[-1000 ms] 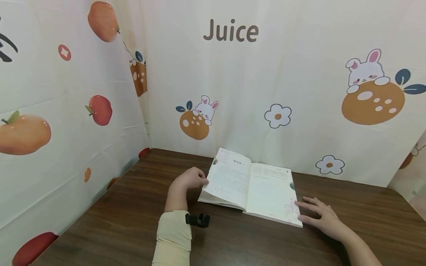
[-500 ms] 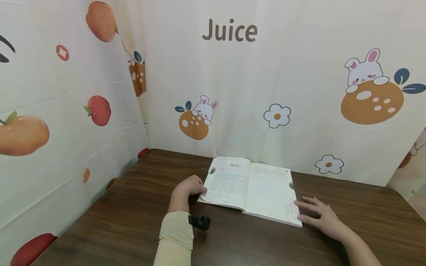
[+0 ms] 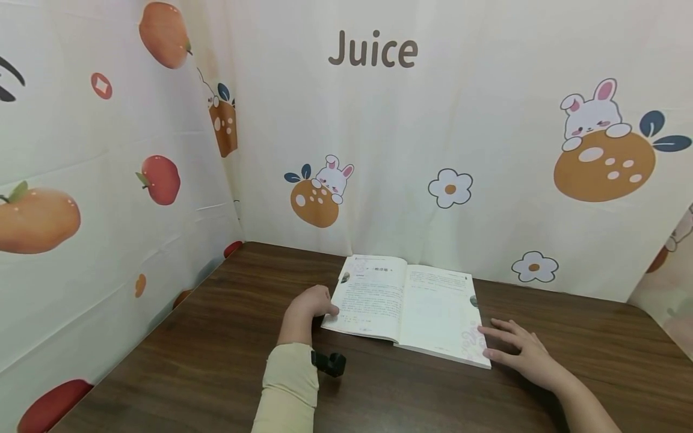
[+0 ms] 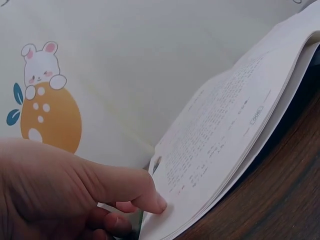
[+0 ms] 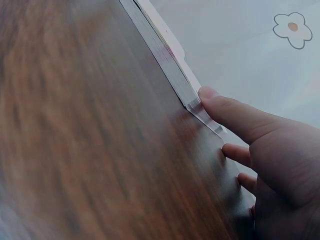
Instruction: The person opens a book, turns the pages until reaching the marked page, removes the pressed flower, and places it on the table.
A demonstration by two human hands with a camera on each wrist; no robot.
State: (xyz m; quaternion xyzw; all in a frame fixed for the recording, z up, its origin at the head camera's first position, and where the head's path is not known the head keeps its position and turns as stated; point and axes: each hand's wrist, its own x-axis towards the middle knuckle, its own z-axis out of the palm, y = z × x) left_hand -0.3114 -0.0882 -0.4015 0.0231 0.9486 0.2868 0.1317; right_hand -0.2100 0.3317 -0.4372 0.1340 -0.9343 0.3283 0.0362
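Observation:
An open book lies on the brown table, printed pages up, its far edge close to the backdrop. At the near left corner my left hand grips the book's edge. In the left wrist view its thumb rests on the printed left page, and the other fingers curl at the edge, partly hidden behind the thumb. On the opposite side my right hand lies with fingers spread and relaxed. The right wrist view has its thumb against the book's corner and the fingertips down by the table.
The wood-grain table spreads around the book. A pale printed backdrop stands right behind it, and another printed sheet runs along the left. A black wrist strap sits on the left sleeve.
The left page, lifted and curved a second ago, now lies flat. My left hand has come down and slightly toward the near corner with it. My right hand stays in place.

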